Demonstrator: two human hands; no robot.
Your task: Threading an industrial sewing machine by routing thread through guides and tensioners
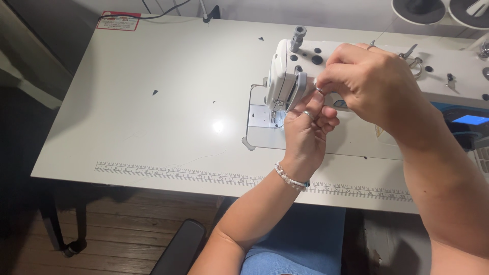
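A white industrial sewing machine (285, 71) stands on a pale table (153, 132). My left hand (305, 132) is raised beside the machine's head, fingers curled near the needle area (274, 114); it wears a ring and a beaded bracelet. My right hand (369, 81) is just above it, fingertips pinched together at the machine's front, near the thread guides. Whatever the fingers pinch is too small to make out, possibly thread.
A printed ruler strip (204, 175) runs along the table's front edge. Small dark fabric scraps (155, 92) lie on the tabletop. A lit blue screen (471, 119) sits at the right. A black chair arm (178, 247) is below the table, over wooden floor.
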